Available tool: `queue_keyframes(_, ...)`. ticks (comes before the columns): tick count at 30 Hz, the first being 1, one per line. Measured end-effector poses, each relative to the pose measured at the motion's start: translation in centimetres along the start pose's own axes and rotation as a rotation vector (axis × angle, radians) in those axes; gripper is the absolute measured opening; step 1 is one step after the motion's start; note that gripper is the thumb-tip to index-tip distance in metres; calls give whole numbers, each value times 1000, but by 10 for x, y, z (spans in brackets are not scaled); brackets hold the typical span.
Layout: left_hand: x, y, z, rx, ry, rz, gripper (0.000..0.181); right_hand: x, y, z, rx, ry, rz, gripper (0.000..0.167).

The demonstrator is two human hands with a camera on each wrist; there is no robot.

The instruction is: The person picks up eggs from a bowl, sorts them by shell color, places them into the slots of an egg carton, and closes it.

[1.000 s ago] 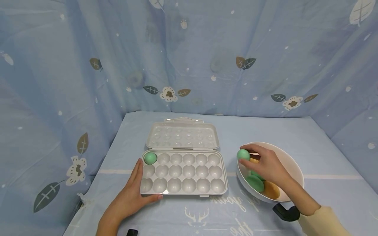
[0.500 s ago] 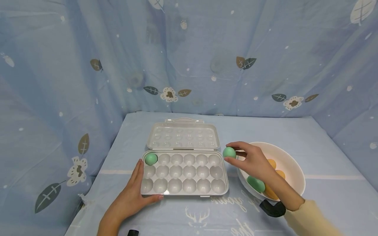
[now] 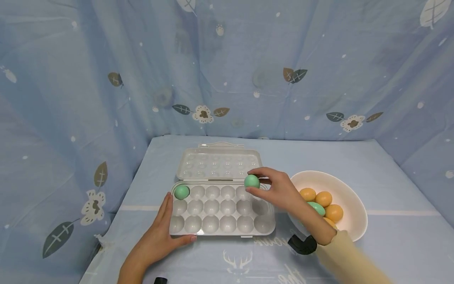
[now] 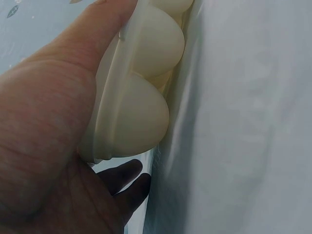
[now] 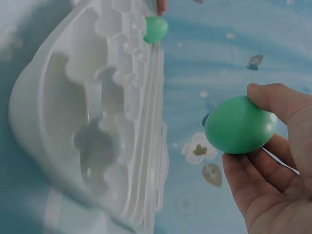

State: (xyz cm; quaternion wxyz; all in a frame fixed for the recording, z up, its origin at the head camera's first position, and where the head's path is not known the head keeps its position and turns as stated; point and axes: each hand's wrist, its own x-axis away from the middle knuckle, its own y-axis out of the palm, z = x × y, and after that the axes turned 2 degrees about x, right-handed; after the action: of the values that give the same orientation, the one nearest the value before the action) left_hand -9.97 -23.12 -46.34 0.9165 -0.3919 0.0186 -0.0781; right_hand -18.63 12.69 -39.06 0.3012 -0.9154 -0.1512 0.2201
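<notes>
Currently the green egg (image 3: 252, 181) is up off the tray (image 3: 219, 215), lined up in the head view with the right part of the back row; exact height unclear. Right hand (image 3: 280, 190) pinches it between thumb and fingertips, spread just to its girth: light hold, suits a smooth round thing, leaves most of it uncovered. Left hand (image 3: 159, 232) isn't closed round anything; fingers straight along the tray's left edge, thumb at the front edge, probably bracing against sliding. Second egg (image 3: 181, 192), also green, sits in the back-left cup. Lid (image 3: 219, 161) lies folded back behind, leaving the cups accessible. Bowl (image 3: 351, 201) stands right of the tray, presumably for short right-hand reach; its wall keeps yellow eggs (image 3: 324, 198) and a third green one (image 3: 317, 208) from rolling. Right forearm (image 3: 312, 221) hides part of it.
</notes>
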Motion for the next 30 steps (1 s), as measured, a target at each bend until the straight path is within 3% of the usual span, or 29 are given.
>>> queue_keyframes(15,0,0,-1,2,-3,1,143,-27,45,-8,-94,-13,-47,38)
queue_keyframes(23,0,0,-1,6,0,-1,142,-42,67,-14,-80,-57,-49,39)
queue_keyframes(30,0,0,0,10,3,-5,142,-51,84,-19,-81,-52,-107,41)
